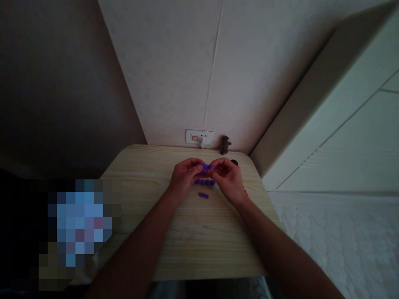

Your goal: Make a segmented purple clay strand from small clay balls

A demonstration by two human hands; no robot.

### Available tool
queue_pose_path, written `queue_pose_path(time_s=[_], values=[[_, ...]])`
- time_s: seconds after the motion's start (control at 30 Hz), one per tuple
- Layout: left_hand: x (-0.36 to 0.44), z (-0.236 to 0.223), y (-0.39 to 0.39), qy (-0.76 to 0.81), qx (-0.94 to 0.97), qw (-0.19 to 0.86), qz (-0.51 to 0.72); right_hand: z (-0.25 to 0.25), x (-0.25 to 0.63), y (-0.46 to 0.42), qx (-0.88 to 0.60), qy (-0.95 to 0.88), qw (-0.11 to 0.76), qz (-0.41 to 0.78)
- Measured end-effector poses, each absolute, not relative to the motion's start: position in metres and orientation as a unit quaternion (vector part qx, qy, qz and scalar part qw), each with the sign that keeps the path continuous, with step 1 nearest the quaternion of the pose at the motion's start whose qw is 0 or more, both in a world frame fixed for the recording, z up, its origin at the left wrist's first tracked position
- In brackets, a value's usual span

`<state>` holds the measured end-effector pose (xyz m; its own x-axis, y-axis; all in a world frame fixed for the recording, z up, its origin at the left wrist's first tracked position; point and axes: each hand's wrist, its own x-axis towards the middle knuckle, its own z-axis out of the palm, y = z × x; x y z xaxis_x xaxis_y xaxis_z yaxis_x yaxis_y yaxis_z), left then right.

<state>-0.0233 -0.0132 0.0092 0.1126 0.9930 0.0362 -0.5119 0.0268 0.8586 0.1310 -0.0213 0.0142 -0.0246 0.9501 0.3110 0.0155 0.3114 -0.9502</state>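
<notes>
Left hand [185,176] and right hand [229,176], fingers pinched in, both grip a purple piece [205,167] near the purple row [204,182]; broad tabletop [146,178] stretches leftward, wall [174,104] beyond its far edge

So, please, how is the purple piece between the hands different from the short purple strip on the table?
The purple piece is held up by the left hand and right hand; the short purple strip lies on the table.
Fingers partly cover the held piece, while the strip is in full view.
The held piece looks larger than the strip.
Both are purple.
</notes>
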Motion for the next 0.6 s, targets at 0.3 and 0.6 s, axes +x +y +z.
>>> queue_pose_path(time_s=[0.3, 0.6], values=[[-0.029, 0.001, -0.013, 0.36, 0.486, 0.564, 0.562, 0.01, 0.148, -0.024, -0.388, -0.724, 0.49, 0.292], [-0.029, -0.003, -0.012, 0.323, 0.45, 0.608, 0.569, 0.016, 0.142, -0.025, -0.427, -0.618, 0.516, 0.412]])
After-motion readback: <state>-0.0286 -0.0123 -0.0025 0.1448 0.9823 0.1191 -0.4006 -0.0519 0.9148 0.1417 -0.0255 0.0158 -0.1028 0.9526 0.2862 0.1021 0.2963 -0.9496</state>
